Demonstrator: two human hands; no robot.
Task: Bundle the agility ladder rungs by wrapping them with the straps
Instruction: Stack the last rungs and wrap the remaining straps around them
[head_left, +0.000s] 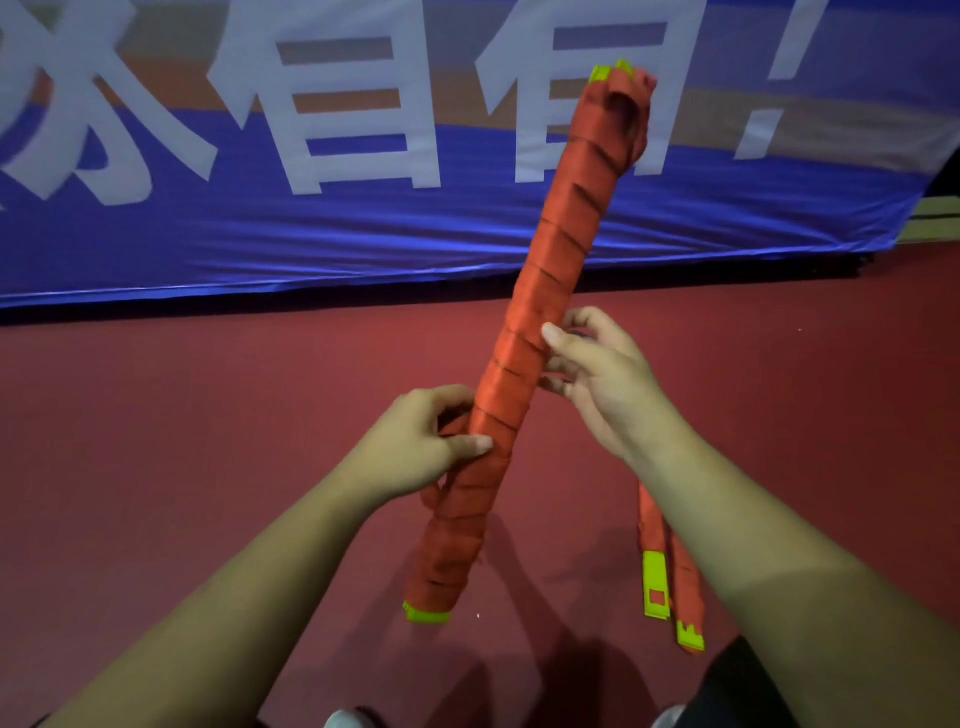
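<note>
Your left hand (431, 441) pinched the strap-wrapped rung bundle (524, 353) low on its tilted length above the red floor (208, 467); your right hand (597, 379) pressed fingertips mid-bundle. Loose strap ends (670, 587) dangled right; tensioning them would likely tighten the coils.

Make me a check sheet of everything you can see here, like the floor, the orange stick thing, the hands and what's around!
Surface: dark red floor, bare where visible.
Job's things: wrapped bundle, orange strap wound along its whole length, green rung ends showing at both tips, held tilted above the floor.
Clutter: loose rungs, green with orange strap, partly hidden behind the right forearm.
Grippers: left hand grips the bundle's lower part; right hand touches it higher up.
Cables: nothing seen.
Surroundings: blue banner with large white characters behind; shoe tips at the bottom edge.
</note>
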